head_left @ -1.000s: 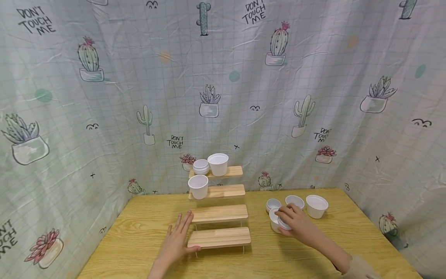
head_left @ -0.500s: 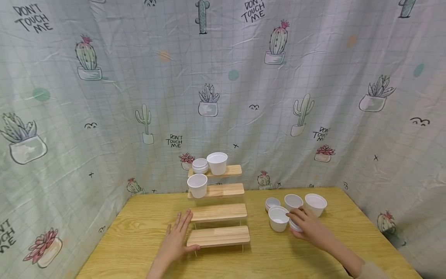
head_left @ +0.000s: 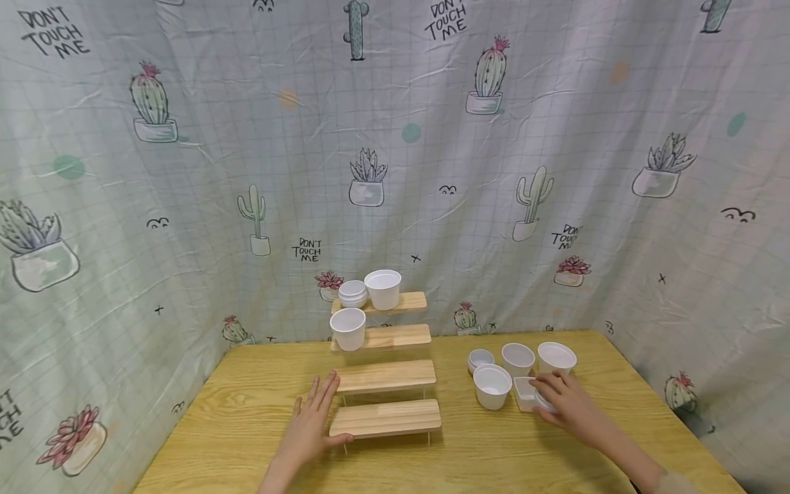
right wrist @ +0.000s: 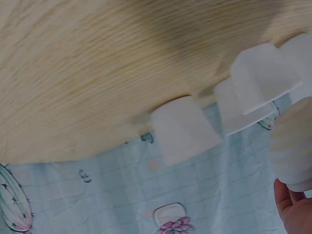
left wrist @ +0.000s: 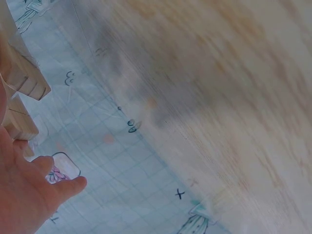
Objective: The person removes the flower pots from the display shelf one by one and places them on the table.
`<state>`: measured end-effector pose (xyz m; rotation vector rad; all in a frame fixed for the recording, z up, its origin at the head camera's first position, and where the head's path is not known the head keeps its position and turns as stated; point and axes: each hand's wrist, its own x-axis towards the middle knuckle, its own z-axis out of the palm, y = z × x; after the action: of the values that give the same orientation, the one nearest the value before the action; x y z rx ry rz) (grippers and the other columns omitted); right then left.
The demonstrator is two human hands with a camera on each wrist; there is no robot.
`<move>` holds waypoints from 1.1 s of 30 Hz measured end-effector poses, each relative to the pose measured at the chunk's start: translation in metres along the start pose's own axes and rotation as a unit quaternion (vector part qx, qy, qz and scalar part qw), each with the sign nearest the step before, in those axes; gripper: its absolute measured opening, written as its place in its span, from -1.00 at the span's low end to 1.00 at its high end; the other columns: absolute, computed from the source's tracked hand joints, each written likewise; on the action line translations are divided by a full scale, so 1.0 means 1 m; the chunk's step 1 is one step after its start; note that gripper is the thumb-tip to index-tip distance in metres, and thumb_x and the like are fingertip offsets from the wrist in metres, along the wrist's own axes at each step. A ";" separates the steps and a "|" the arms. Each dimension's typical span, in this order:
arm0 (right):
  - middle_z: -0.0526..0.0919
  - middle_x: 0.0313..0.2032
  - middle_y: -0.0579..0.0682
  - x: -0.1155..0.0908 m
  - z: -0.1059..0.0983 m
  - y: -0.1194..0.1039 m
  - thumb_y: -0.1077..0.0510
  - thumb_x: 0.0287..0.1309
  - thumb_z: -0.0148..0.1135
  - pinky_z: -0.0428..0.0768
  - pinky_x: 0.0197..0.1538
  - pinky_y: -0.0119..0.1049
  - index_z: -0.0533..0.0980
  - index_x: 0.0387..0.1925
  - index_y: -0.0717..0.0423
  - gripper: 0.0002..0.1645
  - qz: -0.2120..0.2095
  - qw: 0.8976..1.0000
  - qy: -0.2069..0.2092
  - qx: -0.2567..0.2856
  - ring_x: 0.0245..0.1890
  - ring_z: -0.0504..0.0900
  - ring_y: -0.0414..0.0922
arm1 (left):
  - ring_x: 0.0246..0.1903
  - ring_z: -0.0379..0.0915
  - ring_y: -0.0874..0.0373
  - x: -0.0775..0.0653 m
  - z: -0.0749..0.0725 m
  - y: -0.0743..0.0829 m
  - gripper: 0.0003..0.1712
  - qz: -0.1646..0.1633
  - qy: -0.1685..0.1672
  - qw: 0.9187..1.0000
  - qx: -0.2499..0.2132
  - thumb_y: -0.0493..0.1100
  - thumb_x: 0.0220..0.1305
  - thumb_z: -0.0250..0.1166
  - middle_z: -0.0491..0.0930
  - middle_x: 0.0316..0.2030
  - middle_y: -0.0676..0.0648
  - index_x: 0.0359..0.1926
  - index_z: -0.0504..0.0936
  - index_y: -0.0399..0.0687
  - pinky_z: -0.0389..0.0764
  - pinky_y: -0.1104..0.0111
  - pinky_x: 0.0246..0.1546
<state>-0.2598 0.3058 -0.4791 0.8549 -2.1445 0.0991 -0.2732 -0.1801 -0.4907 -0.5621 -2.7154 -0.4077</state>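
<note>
My left hand (head_left: 306, 423) touches the left edge of a four-step wooden stand (head_left: 387, 418), fingers extended. In the left wrist view, that hand (left wrist: 34, 187) lies beside the wooden step ends (left wrist: 22, 117). My right hand (head_left: 577, 412) holds a small white pot (head_left: 546, 401), mostly hidden by the fingers in the head view. The right wrist view shows this round pot (right wrist: 295, 146) at the right edge, gripped by the fingers. Just left of it stands a white square pot (head_left: 525, 394). A white round pot (head_left: 492, 388) is further left.
Behind them stand a small ridged pot (head_left: 480, 359), a round pot (head_left: 518, 358) and a wider pot (head_left: 557, 355). The stand's top step bears a ridged pot (head_left: 353, 294) and a taller pot (head_left: 382, 289); the second step bears another pot (head_left: 348, 329). A printed curtain (head_left: 296, 171) hangs behind.
My right hand has moved right with the small pot, away from the round pot. The square pot has come into sight. My left hand stays at the stand.
</note>
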 end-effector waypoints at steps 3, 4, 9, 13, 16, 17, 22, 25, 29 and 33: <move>0.57 -0.28 0.03 -0.005 -0.001 0.005 -0.07 -0.19 0.36 0.45 -0.37 -0.17 0.56 -0.24 0.20 -0.50 0.008 1.000 -0.007 -0.007 -0.28 0.42 -0.07 | 0.31 -0.08 -0.22 0.000 0.000 0.000 0.26 0.000 -0.001 1.000 0.000 0.37 -0.35 0.33 -0.05 0.38 -0.03 0.36 -0.01 0.01 0.10 -0.32 0.09; 0.57 -0.28 0.02 -0.006 -0.001 0.006 -0.04 -0.26 0.39 0.45 -0.38 -0.17 0.56 -0.24 0.20 -0.49 0.010 1.000 -0.009 -0.008 -0.28 0.42 -0.08 | 0.31 -0.08 -0.22 0.000 0.000 0.000 0.26 0.000 -0.002 1.000 0.001 0.37 -0.34 0.33 -0.05 0.38 -0.02 0.36 -0.01 0.02 0.10 -0.32 0.09; 0.56 -0.29 0.01 -0.012 -0.003 0.011 0.04 -0.45 0.46 0.46 -0.40 -0.16 0.56 -0.25 0.18 -0.43 0.027 0.999 -0.019 -0.019 -0.29 0.43 -0.07 | 0.32 -0.09 -0.21 0.000 0.000 -0.001 0.26 -0.001 -0.003 1.000 0.005 0.39 -0.34 0.32 -0.07 0.38 -0.01 0.36 -0.02 0.02 0.10 -0.31 0.09; 0.55 -0.29 0.01 -0.015 -0.005 0.016 -0.03 -0.36 0.43 0.42 -0.40 -0.18 0.55 -0.25 0.17 -0.45 0.041 0.999 -0.025 -0.025 -0.29 0.43 -0.05 | 0.32 -0.10 -0.20 -0.001 0.000 0.000 0.26 -0.001 -0.003 1.000 0.005 0.38 -0.34 0.32 -0.07 0.38 -0.02 0.36 -0.01 0.01 0.09 -0.31 0.09; 0.56 -0.29 0.01 -0.017 -0.007 0.018 0.01 -0.42 0.46 0.38 -0.41 -0.20 0.55 -0.25 0.14 -0.45 0.049 0.998 -0.027 -0.031 -0.29 0.43 -0.06 | 0.32 -0.09 -0.20 -0.001 -0.001 0.000 0.25 0.000 -0.003 1.000 0.006 0.38 -0.34 0.32 -0.05 0.38 -0.03 0.36 -0.01 0.01 0.10 -0.31 0.09; 0.57 -0.29 0.02 -0.018 -0.007 0.019 0.05 -0.48 0.47 0.38 -0.41 -0.19 0.55 -0.25 0.14 -0.43 0.051 0.998 -0.028 -0.033 -0.28 0.43 -0.05 | 0.32 -0.09 -0.20 -0.001 -0.001 0.000 0.25 0.000 -0.003 1.000 0.007 0.38 -0.34 0.32 -0.05 0.38 -0.03 0.36 -0.01 0.01 0.10 -0.31 0.09; 0.56 -0.28 0.01 -0.023 -0.003 0.025 0.07 -0.50 0.48 0.37 -0.42 -0.20 0.54 -0.27 0.09 -0.44 0.059 0.997 -0.038 -0.043 -0.29 0.42 -0.07 | 0.32 -0.09 -0.20 -0.001 -0.001 0.000 0.25 -0.001 -0.003 1.000 0.006 0.39 -0.34 0.31 -0.03 0.38 -0.03 0.36 -0.01 0.02 0.10 -0.31 0.09; 0.54 -0.28 0.01 -0.027 0.000 0.029 0.06 -0.49 0.48 0.37 -0.42 -0.21 0.53 -0.28 0.08 -0.46 0.058 0.996 -0.043 -0.044 -0.29 0.41 -0.07 | 0.32 -0.10 -0.20 -0.001 -0.001 0.000 0.25 -0.002 -0.004 1.000 0.007 0.40 -0.34 0.30 -0.05 0.38 -0.02 0.36 -0.01 0.02 0.09 -0.31 0.10; 0.53 -0.29 -0.01 -0.030 0.006 0.034 0.06 -0.47 0.47 0.37 -0.42 -0.21 0.52 -0.30 0.08 -0.49 0.044 0.997 -0.044 -0.045 -0.29 0.41 -0.07 | 0.32 -0.10 -0.20 -0.001 0.000 0.000 0.25 -0.002 -0.005 1.000 0.009 0.40 -0.33 0.29 -0.07 0.38 -0.01 0.36 -0.02 0.02 0.09 -0.31 0.10; 0.50 -0.30 -0.02 -0.032 0.012 0.040 -0.02 -0.30 0.40 0.38 -0.43 -0.18 0.51 -0.31 0.09 -0.56 0.018 0.998 -0.042 -0.043 -0.29 0.40 -0.05 | 0.32 -0.11 -0.20 -0.001 0.000 0.000 0.25 -0.001 -0.002 1.000 0.007 0.40 -0.34 0.30 -0.06 0.38 -0.01 0.36 -0.02 0.02 0.09 -0.31 0.10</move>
<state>-0.2776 0.3503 -0.5018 0.7818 -2.2257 -0.0110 -0.2729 -0.1805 -0.4913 -0.5564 -2.7201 -0.3888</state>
